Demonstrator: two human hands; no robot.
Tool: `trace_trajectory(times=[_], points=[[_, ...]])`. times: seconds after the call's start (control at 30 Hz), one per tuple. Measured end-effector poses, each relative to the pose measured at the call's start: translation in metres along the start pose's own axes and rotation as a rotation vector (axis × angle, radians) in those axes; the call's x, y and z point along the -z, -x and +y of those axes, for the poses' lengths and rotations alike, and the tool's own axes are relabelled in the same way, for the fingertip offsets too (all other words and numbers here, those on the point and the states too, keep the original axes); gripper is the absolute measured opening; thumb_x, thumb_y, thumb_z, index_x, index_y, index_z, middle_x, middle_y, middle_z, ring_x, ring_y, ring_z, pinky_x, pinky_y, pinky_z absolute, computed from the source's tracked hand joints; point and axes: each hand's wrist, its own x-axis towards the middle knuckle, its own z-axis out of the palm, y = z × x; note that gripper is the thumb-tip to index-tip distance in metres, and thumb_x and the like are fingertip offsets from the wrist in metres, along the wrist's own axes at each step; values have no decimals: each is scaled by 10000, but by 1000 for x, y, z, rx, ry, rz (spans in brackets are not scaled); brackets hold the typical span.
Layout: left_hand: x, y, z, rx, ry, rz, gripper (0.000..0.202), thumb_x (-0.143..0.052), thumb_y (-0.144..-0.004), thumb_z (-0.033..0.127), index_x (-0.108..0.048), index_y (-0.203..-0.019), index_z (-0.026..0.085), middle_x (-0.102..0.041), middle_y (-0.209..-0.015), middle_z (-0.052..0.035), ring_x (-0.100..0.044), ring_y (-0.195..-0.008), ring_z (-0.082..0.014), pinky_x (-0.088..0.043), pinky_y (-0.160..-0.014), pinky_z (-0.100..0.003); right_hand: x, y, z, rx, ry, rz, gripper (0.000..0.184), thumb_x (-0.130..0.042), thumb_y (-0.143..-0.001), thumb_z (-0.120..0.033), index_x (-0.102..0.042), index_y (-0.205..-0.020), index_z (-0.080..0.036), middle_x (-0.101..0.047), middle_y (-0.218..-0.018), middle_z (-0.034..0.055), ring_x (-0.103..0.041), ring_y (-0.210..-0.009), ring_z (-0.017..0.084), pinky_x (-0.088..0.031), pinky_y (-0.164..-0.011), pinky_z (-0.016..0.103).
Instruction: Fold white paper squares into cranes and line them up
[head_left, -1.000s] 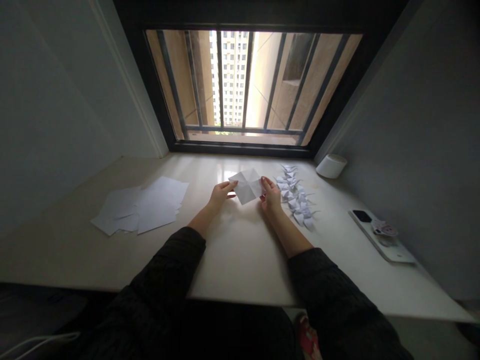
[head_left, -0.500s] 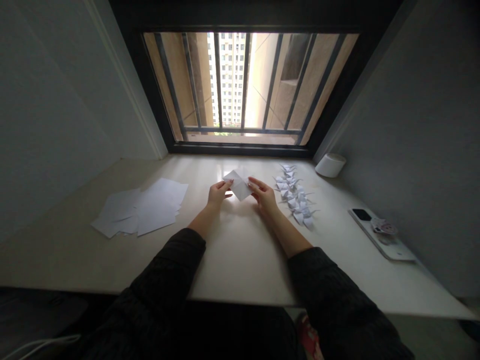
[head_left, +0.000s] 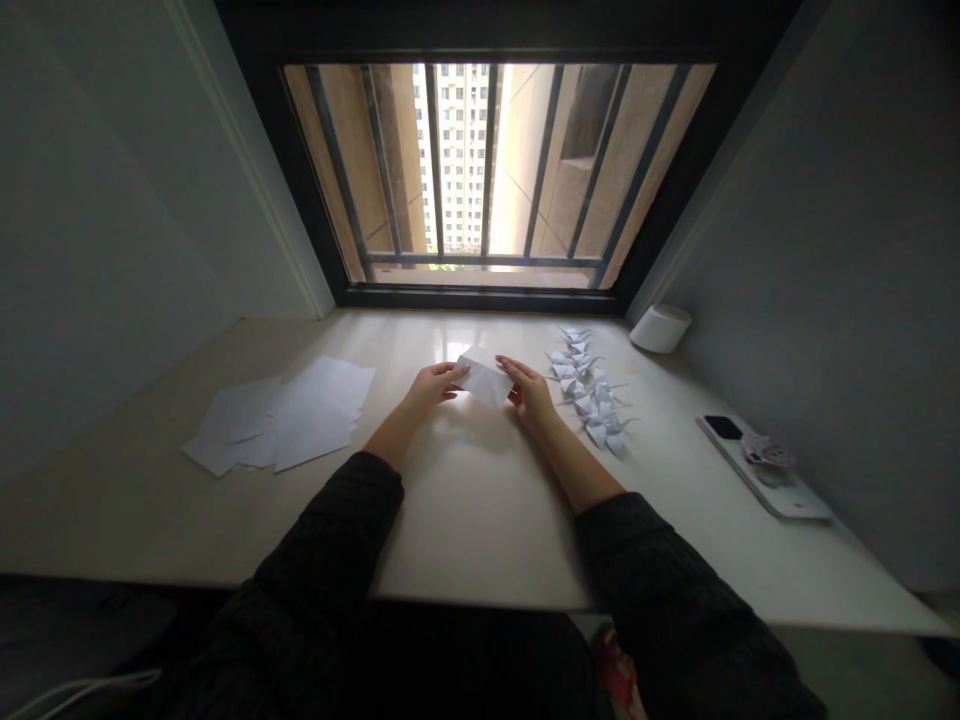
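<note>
A small white creased paper square [head_left: 484, 378] is held just above the pale table [head_left: 480, 520], between both hands, partly collapsed along its folds. My left hand [head_left: 431, 385] pinches its left corner with thumb and fingers. My right hand [head_left: 529, 392] grips the right side, fingers curled over the paper's edge. Both arms wear dark sleeves.
Loose white sheets [head_left: 281, 418] lie spread at the left. A row of several folded paper cranes [head_left: 592, 395] lies right of my right hand. A white cylinder [head_left: 660, 328] stands at the back right. A phone and a small object rest on a white tray [head_left: 761, 462]. A barred window [head_left: 487, 170] is ahead.
The open creased square has been pushed together between my hands into a narrower folded shape. Both hands moved closer to each other and a little lower.
</note>
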Motion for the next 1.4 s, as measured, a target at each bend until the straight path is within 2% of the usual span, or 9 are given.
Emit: trace_trajectory(times=[0.1,0.2,0.27,0.43,0.53,0.93,1.07,1.2,1.4], points=[[-2,0,-3,-7,72,8,428,-756,-580,451,-676,-875,151,-646,-785,-60,-588,-639,-107,-434,-587,-220,-2,2,-2,-1,-6,-1,367,-743,-598,-393,-692,-929,-243,-665,-829,1,-582,-642,114,-467,-557,236],[-5,0,-4,-17,147,39,443,-767,-568,428,-669,-895,145,-644,-787,-48,-588,-663,-110,-442,-641,-234,-4,5,-2,28,19,-31,489,-788,-544,-352,-666,-1002,-232,-583,-647,-53,-563,-597,97,-471,-583,233],[-6,1,-2,2,167,65,445,-779,-551,408,-666,-891,144,-643,-791,-45,-590,-679,-116,-438,-647,-233,-5,5,0,55,45,-49,534,-802,-522,-340,-659,-1020,-212,-540,-594,-70,-557,-589,97,-474,-602,239],[-10,4,3,67,123,99,416,-771,-563,406,-668,-888,167,-635,-814,-35,-576,-680,-107,-409,-621,-217,-5,2,4,107,95,-114,557,-808,-508,-359,-655,-1020,-202,-653,-772,-7,-594,-667,134,-482,-626,273],[-11,5,3,77,98,96,428,-751,-589,420,-673,-930,173,-640,-858,-49,-567,-682,-109,-393,-599,-215,-6,4,3,129,136,-150,545,-804,-518,-372,-661,-1016,-202,-672,-800,12,-591,-659,143,-470,-600,272],[-10,5,1,79,32,65,460,-733,-609,457,-674,-968,176,-654,-872,-70,-566,-701,-136,-369,-566,-218,-4,4,4,179,290,-152,530,-786,-546,-411,-675,-1019,-199,-595,-609,-27,-511,-542,114,-423,-539,261],[-10,5,0,51,44,51,462,-735,-609,465,-672,-944,153,-650,-851,-77,-587,-746,-153,-420,-648,-248,-5,5,3,182,308,-144,543,-780,-544,-416,-673,-1028,-194,-590,-610,-29,-494,-528,104,-420,-530,257],[-7,4,-5,-30,86,-70,478,-748,-605,442,-668,-972,148,-653,-956,-100,-602,-858,-194,-459,-772,-328,-5,4,4,196,289,-107,552,-779,-541,-416,-669,-1028,-181,-597,-615,-26,-506,-533,106,-426,-537,258],[-8,2,-9,-69,52,-111,488,-763,-599,396,-669,-1012,155,-651,-1018,-104,-601,-881,-196,-460,-805,-341,-3,-1,8,176,180,-64,562,-786,-536,-389,-649,-1043,-187,-662,-737,6,-589,-625,141,-472,-599,280]])
